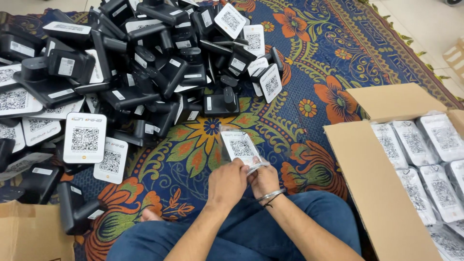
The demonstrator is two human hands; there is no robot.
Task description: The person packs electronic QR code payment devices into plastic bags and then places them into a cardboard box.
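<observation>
Holding a white code stand (pixel 240 147) in clear wrap.
Grasping it with both hands, left hand (pixel 227 182) and right hand (pixel 264 181), near the open carton (pixel 367 183).

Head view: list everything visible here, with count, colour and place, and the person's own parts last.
Bagged card stand: one, white face in a clear plastic bag, held in both hands at centre.
Loose stands: a large pile, too many to count, black with white faces, upper left.
Open cardboard box: one, brown, right side.
Bagged stands: several, white in clear bags, packed in rows inside that box.
Second cardboard box: one, brown, bottom left corner, partly cut off.
Patterned rug: one, blue with orange flowers, under everything.
Bangle: one, silver, on the right wrist.
Jeans: blue, bottom centre.
Left hand: grip on the bag's lower edge.
Right hand: grip beside it.
</observation>
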